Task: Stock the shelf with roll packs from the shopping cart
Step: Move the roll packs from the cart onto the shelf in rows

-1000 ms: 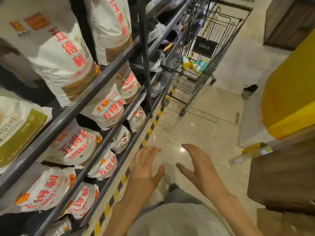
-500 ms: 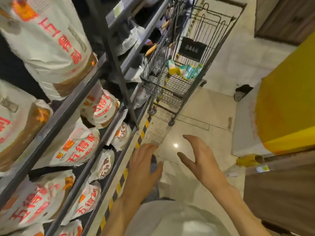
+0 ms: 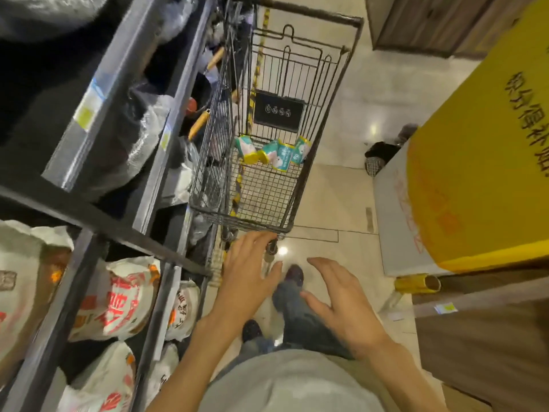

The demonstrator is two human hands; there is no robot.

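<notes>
Both hands were out in front, empty; the left hand (image 3: 248, 270) was spread wide, fingers straight, its fingertips (image 3: 269, 235) just at the near lower corner of the shopping cart (image 3: 297, 185), though contact could not be told; the right hand (image 3: 338, 301) hung open too, fingers relaxed and slightly bent, thumb out, holding nothing, apart from the cart and over the tiled floor (image 3: 335, 200). The roll packs (image 3: 274, 154) lay in the cart's basket, a small cluster of teal and white packs with yellow ends, at the far end beneath a black sign (image 3: 278, 113); the near half of the basket showed bare wire. The cart stood hard against the shelf (image 3: 166, 93) on the left, dark steel, its upper tiers holding clear-wrapped dark goods; lower down sat white sacks (image 3: 124, 301) with red lettering. A yellow box (image 3: 481, 162) filled the right side; the person's shoes (image 3: 294, 275) and grey trousers showed below the hands.
</notes>
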